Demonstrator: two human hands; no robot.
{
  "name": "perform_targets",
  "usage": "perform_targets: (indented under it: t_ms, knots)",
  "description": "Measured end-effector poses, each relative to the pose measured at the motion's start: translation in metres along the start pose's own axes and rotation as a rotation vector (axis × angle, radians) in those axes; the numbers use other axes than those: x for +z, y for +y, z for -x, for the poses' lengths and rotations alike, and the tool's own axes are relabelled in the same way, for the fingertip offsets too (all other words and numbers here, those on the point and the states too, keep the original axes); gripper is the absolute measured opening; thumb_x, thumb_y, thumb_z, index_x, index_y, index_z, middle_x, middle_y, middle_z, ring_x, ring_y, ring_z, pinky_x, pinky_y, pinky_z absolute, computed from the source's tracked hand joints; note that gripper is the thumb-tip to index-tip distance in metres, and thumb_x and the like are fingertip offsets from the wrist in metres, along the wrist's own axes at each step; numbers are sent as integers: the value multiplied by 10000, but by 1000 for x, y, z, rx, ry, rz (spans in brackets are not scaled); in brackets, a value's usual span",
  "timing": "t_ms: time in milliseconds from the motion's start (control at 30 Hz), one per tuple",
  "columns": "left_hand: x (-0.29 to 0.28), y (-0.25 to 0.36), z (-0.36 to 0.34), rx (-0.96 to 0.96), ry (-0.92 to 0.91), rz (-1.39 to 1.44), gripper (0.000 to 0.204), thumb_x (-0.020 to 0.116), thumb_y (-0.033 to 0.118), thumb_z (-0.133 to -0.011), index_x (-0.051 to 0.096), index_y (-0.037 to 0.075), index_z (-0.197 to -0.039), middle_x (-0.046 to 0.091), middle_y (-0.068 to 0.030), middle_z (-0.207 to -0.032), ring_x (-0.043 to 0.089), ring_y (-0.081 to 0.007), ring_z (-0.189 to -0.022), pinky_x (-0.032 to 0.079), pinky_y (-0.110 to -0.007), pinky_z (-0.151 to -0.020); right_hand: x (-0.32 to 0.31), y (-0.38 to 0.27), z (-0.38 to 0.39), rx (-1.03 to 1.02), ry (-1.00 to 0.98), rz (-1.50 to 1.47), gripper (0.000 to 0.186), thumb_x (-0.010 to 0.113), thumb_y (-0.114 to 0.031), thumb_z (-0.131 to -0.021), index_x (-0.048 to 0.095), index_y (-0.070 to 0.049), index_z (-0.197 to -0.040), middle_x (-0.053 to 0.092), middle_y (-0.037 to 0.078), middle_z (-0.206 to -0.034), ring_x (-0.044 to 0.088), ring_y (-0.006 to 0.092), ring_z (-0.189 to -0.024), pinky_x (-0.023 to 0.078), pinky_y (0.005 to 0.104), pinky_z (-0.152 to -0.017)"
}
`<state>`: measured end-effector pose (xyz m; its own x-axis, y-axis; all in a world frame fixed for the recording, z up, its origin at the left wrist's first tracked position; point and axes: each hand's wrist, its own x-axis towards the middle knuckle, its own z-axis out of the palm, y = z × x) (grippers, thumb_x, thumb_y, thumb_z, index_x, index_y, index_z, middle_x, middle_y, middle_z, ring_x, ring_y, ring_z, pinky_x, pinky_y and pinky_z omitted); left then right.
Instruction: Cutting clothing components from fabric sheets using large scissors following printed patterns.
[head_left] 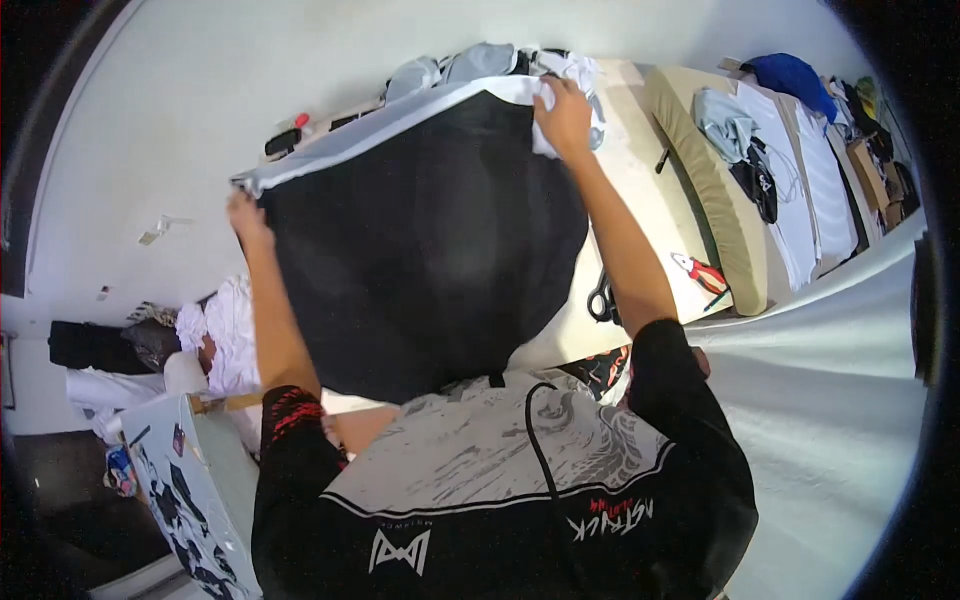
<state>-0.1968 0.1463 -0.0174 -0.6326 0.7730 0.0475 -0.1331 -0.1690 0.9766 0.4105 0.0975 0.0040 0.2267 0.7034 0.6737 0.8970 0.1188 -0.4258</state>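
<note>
A wide piece of black cloth (pixel 430 230) with a pale grey and white strip along its far edge is spread out in front of me. My left hand (pixel 250 218), slightly blurred, is closed on its far left corner. At the far right corner my right hand (pixel 566 118) grips the white edge, fingers bent over it. Between the hands the strip slants up to the right. The near part of the cloth hangs down against my body. Much of the table beneath is hidden by it.
On the pale table (pixel 635 220) lie black-handled scissors (pixel 601 302), red-handled pliers (pixel 703 273) and a small black object (pixel 662 160). A beige padded piece (pixel 705 190) borders it at right. Grey cloths (pixel 480 62) are heaped behind, white cloth (pixel 230 325) at left.
</note>
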Motion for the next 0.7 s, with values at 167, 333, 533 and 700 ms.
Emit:
perform_targets:
  t_ms: [167,333,533,700]
  knots:
    - [-18,-107,166,564,-321,-874,692,744,392,-997,524,-45,-1487,488,-319,-1560,448,-481,-1472,347,-503,-1232,-32,-45,202,-96,-221,-168,411,817,-213,-865,717,-102,-1248,628,154,-1362,586,382,-1278,442,510,-1083]
    - [-65,-144,250,433,-404,-1193,758,647,580,-1009,483,120,-1589,332,-274,-1689,250,-488,-1583,181,-715,-1234,-74,-63,316,12,-293,-68,470,830,-213,-862,707,-107,-1303,555,187,-1486,511,408,-1386,380,533,-1160]
    - [-129,-178,253,369,-333,-1480,842,514,706,-1021,373,193,-1673,234,-243,-1744,165,-469,-1615,98,-718,-1251,-90,-56,346,55,-500,-58,660,859,-376,-836,659,-129,-1414,467,209,-1598,426,427,-1482,287,594,-1226]
    - [-134,-180,229,364,-262,-1510,832,499,708,-1025,382,194,-1669,244,-246,-1739,176,-474,-1611,115,-718,-1247,-64,-19,344,-107,-535,-81,601,825,-369,-861,674,-126,-1390,514,191,-1560,439,410,-1470,286,617,-1215]
